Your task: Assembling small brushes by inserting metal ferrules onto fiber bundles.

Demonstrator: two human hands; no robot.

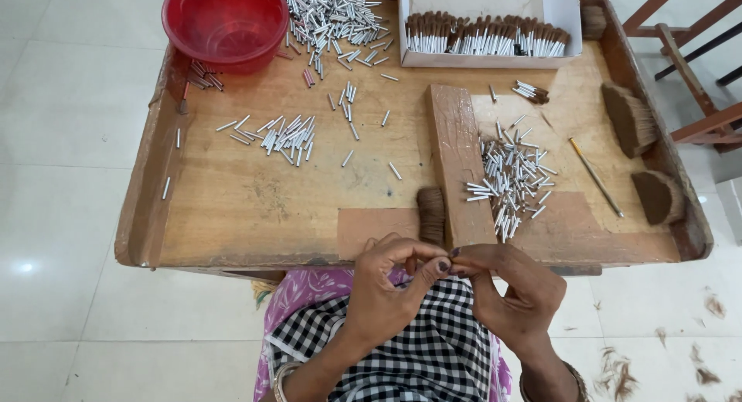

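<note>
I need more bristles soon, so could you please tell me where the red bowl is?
The red bowl sits at the far left corner of the wooden tray, just left of the heap of small white tubes.

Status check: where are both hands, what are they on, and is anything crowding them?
Left hand and right hand pinched together at fingertips, over checked cloth. Held item too small to tell. Bristle bundle and metal tubes close ahead on tray. Nothing crowding them.

white open cardboard box [490, 59], rectangular, table's far edge, right of middle

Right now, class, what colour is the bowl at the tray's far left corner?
The bowl is translucent red, seen best in the head view.
</note>
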